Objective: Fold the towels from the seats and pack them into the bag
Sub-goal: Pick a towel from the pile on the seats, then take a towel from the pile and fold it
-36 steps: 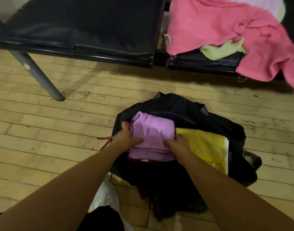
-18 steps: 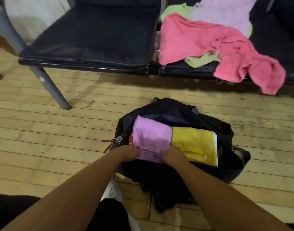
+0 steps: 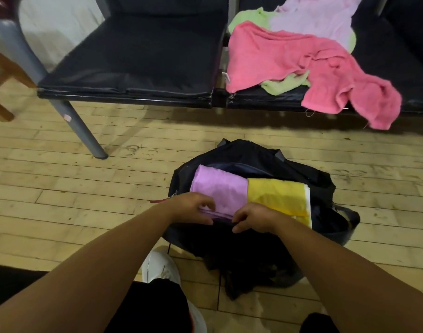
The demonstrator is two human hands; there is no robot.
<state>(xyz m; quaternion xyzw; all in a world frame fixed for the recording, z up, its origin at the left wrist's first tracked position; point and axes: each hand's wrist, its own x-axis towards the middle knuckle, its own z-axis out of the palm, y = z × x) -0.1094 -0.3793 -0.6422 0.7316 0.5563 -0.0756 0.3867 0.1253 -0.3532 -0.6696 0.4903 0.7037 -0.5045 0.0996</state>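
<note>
An open black bag (image 3: 258, 155) sits on the wooden floor in front of me. Inside it lie a folded purple towel (image 3: 221, 187) on the left and a folded yellow towel (image 3: 277, 194) on the right. My left hand (image 3: 193, 207) and my right hand (image 3: 253, 218) both grip the near edge of the purple towel at the bag's front rim, fingers curled. On the right black seat (image 3: 385, 58) lie loose towels: a pink towel (image 3: 289, 58) on top, a green towel (image 3: 285, 84) under it, and a pale lilac towel (image 3: 316, 18) behind.
The left black seat (image 3: 143, 58) holds nothing. A grey metal bench leg (image 3: 80, 131) slants to the floor at the left. A wooden chair leg (image 3: 1, 75) shows at the far left. My white shoe (image 3: 160, 267) is beside the bag.
Both hands slid back to the purple towel's near edge as it sank lower into the bag. The view tilted up, showing more of the seats.
</note>
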